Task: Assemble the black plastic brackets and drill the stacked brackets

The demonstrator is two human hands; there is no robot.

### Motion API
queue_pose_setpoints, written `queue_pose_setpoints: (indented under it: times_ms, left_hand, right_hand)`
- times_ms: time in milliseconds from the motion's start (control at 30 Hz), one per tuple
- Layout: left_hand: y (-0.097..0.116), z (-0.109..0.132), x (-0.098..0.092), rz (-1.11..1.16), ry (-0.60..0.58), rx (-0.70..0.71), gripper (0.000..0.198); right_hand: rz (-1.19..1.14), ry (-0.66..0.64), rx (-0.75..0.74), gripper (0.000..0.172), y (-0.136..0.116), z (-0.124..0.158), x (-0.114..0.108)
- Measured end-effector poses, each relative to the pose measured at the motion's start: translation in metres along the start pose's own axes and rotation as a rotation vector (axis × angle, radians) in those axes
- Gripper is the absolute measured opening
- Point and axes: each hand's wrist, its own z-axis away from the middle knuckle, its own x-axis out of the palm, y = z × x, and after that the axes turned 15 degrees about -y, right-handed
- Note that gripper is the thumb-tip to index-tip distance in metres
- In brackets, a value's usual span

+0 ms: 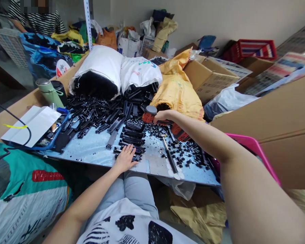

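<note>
My right hand point(164, 116) is wrapped round a red and black cordless power drill point(149, 117), whose head points over the far end of a row of black plastic parts point(132, 133). Whether its bit touches a part I cannot tell. With fingers stretched out, my left hand point(126, 158) lies on the nearest parts of that row at the table's front edge. A hammer point(169, 154) with a black handle rests to the right of the row. Small screws and black pieces point(190, 154) are scattered around the hammer.
Loose black parts point(91, 108) spill from white sacks point(99, 64) at the back. A yellow sack point(180, 91) stands behind my right hand. At left are a blue tray point(52, 144) and a green bottle point(49, 93). A pink bin point(259, 152) sits by my right arm. Another person point(38, 20) is far left.
</note>
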Motion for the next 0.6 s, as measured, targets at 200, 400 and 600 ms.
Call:
queue_pose_setpoints:
  times_ms: [200, 400, 600]
  left_hand:
    - [0.002, -0.002, -0.002, -0.012, -0.033, -0.026, 0.076]
    - [0.001, -0.005, 0.003, 0.008, -0.012, -0.029, 0.078]
    - [0.004, -0.006, 0.002, 0.029, 0.011, -0.028, 0.079]
  right_hand:
    - [0.035, 0.048, -0.036, 0.014, 0.001, 0.010, 0.005]
    - [0.104, -0.007, -0.010, 0.017, 0.006, 0.022, 0.017]
    - [0.216, 0.027, -0.054, 0.012, 0.002, 0.020, 0.033]
